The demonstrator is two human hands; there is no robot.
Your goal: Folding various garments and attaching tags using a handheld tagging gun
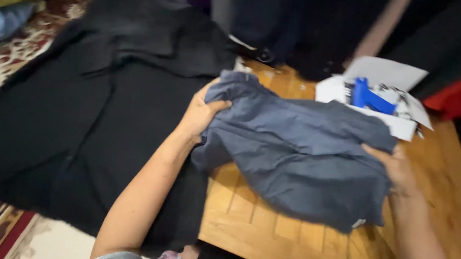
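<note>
So here both hands are on a slate-blue garment [297, 159], crumpled and held up just over a wooden slatted table [267, 236]. The left hand [197, 114] has its thumb curled over the top and the fingers tucked under a bunched edge, so that's a closed pinch on the cloth. The right hand [394, 167] is at the far side with fingers wrapped into the fabric edge; the frame is a bit motion-blurred there, so I'd guess it's a full grasp but can't swear how tight. The lower hem hangs loose and brushes near the table slats, with a small pale tag [358, 223] showing at the bottom corner. If you ask me, the way to do this bit well is to get both hands onto matching corners or seams before spreading, since right now the grip is on bunched cloth and it'll lay down wrinkled. Pull the hands apart until it goes taut, then lower it flat. Watch the surroundings too: a big black garment [84, 111] lies spread just to the left, partly over the table edge, and a white open box [388, 74] with a blue plastic tool [369, 97] sits near the right hand, easy to snag.
</note>
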